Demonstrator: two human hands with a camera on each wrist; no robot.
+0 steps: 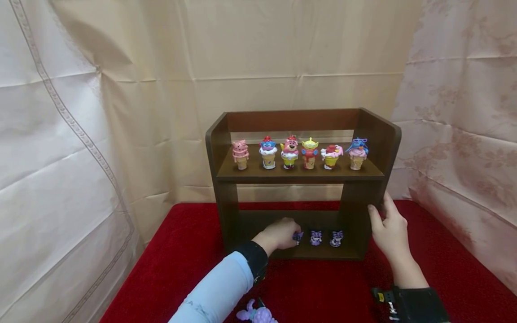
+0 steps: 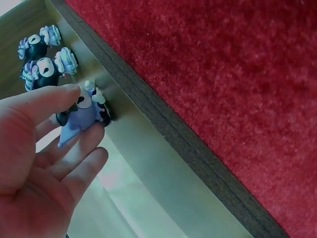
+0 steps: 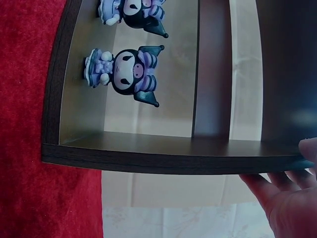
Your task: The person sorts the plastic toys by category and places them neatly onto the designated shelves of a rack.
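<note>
My left hand [image 1: 282,233] pinches a small purple and black figurine [image 2: 83,113] between thumb and fingers, low over the bottom board of a dark brown two-tier shelf [image 1: 300,178]. Two similar figurines stand to its right on that board: one with a purple bow [image 1: 316,237], then another [image 1: 336,238] nearer the side panel. Seen from the right wrist, the nearer one has a white face and black pointed hood ears [image 3: 131,72]. My right hand [image 1: 389,229] grips the shelf's right side panel, thumb toward the front edge and fingers on the outer face.
Several ice-cream-cone character figurines, among them a green-headed one [image 1: 309,153], stand in a row on the upper board. Purple toys [image 1: 258,313] lie on the red cloth [image 1: 323,287] beside my left forearm. Beige curtains [image 1: 282,54] hang behind the shelf.
</note>
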